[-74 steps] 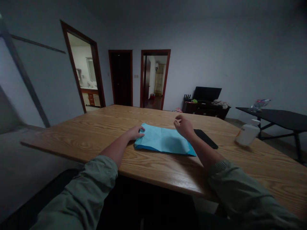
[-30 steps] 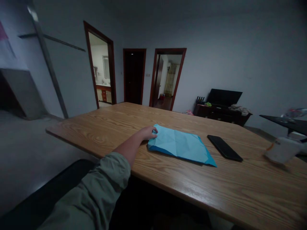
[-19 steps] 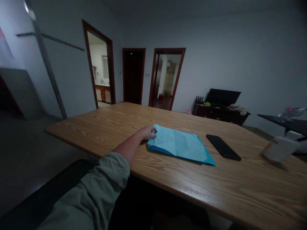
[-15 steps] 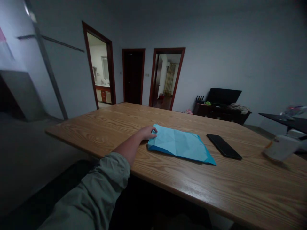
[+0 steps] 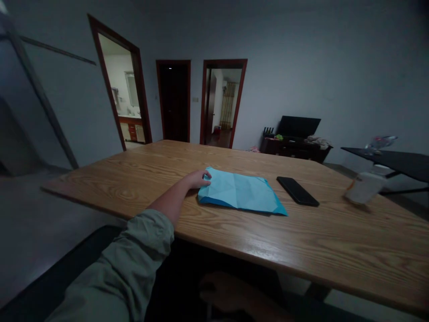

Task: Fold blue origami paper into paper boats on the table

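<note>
A creased light blue paper (image 5: 239,193) lies flat on the wooden table (image 5: 127,176). My left hand (image 5: 197,179) rests at the paper's left edge with its fingers curled onto the corner, gripping it. My sleeve is grey-green. A dim, blurred skin-coloured shape (image 5: 234,295) shows below the table's near edge; it looks like my right hand, but its fingers cannot be made out.
A black phone (image 5: 297,191) lies just right of the paper. Further right stands a white bottle (image 5: 363,188), blurred. Off to the right is a black side table (image 5: 398,162), and a dark cabinet (image 5: 295,147) stands by the far wall. Three doorways open in the walls behind.
My right hand left the paper's right corner and dropped below the table. The view swung left, then partly back right. My left hand stayed on the paper's left edge.
</note>
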